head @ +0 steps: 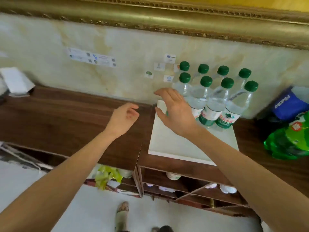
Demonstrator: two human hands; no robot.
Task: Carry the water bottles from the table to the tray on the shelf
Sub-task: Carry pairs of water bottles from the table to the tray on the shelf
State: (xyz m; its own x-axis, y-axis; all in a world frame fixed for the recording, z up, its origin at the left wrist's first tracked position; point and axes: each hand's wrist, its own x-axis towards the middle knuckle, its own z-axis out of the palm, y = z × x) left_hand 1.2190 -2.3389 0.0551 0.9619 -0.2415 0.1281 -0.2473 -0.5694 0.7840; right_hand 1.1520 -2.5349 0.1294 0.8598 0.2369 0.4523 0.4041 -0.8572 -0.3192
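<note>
Several clear water bottles (215,97) with green caps and green-and-white labels stand upright in two rows at the back of a pale white tray (175,144) on the dark wooden shelf top (66,118). My right hand (173,111) hovers over the tray's back left part, fingers spread, just left of the nearest bottle and holding nothing. My left hand (123,118) hangs above the bare wood left of the tray, fingers loosely curled and empty.
A blue Pepsi pack (291,104) and a green plastic pack (289,141) lie at the right of the shelf top. White folded items (16,82) sit at the far left. Open compartments (184,186) below hold small things. Stickers dot the marbled wall.
</note>
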